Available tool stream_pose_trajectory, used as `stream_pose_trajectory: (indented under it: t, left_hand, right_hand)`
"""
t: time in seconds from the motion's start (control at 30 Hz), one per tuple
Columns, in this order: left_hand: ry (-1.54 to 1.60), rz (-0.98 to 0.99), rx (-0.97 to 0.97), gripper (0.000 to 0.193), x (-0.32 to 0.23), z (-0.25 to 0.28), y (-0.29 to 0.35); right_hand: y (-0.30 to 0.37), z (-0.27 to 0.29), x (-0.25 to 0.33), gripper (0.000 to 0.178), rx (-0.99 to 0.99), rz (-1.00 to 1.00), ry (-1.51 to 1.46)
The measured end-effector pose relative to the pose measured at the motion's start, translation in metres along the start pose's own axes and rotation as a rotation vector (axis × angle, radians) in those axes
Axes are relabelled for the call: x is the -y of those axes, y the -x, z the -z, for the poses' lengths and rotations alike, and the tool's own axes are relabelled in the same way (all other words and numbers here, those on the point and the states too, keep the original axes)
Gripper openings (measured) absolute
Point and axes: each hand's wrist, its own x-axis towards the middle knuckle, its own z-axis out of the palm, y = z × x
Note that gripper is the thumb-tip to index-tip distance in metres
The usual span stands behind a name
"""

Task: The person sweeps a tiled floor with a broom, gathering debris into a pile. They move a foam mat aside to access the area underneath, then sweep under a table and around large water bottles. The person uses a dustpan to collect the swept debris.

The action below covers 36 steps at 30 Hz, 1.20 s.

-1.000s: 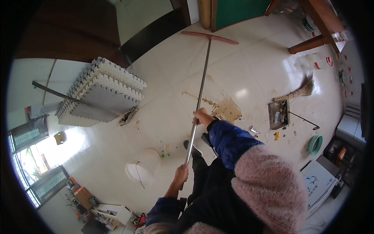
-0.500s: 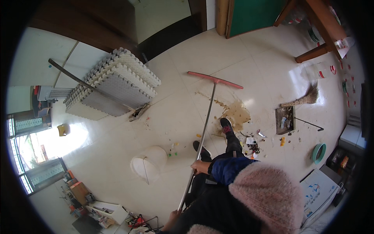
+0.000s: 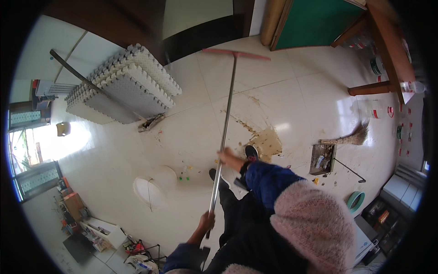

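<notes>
With both hands I grip the long metal handle of a floor squeegee [image 3: 229,105]. My left hand [image 3: 206,222] is closed round the handle near its bottom end. Further up, my right hand [image 3: 229,160] is wrapped round it, blurred a little. The squeegee's pinkish-red blade [image 3: 248,55] lies across the tiles at the far side, before the dark doorway. A brown dirty puddle [image 3: 268,141] spreads beside my shoe [image 3: 251,153], with streaks running from it toward the blade.
A dustpan [image 3: 332,157] holding litter and a straw broom [image 3: 358,133] lie right. Stacked foam mats [image 3: 137,89] stand far left with a long-handled tool against them. A white bucket [image 3: 165,177] lies nearer. A wooden table [image 3: 388,50] and bottles are far right; a green basin [image 3: 349,201] nearer.
The squeegee blade has moved away from me, toward the doorway, and both hands have shifted forward with the handle. My left hand shows more fully. The whole view has shifted slightly.
</notes>
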Motion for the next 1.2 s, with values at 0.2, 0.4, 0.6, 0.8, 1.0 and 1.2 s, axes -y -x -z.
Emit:
stream_pose_trajectory:
  t: [0.2,0.4,0.6,0.8,1.0,1.2]
  left_hand:
    - [0.325,-0.076,0.077,0.041,-0.085,-0.107,-0.113]
    - [0.202,-0.094,-0.003,0.044,-0.036,-0.122,-0.155]
    - [-0.044,-0.062,-0.072,0.04,0.089,-0.077,-0.085]
    - [-0.042,0.189,-0.022,0.042,0.205,-0.017,0.03]
    - [-0.392,-0.006,-0.212,0.048,0.284,0.004,0.098]
    - [-0.509,-0.079,-0.313,0.049,0.199,-0.038,0.017]
  right_hand:
    - [-0.099,0.085,0.11,0.018,-0.124,0.214,0.106]
    - [-0.126,0.071,0.069,0.028,-0.095,0.142,0.207]
    - [-0.047,0.023,-0.051,0.028,-0.027,0.017,0.17]
    - [0.031,-0.046,-0.201,0.033,-0.056,-0.101,0.155]
    - [0.072,-0.089,-0.312,0.016,0.191,-0.332,-0.165]
    - [0.002,-0.052,-0.21,0.019,0.083,-0.023,0.215]
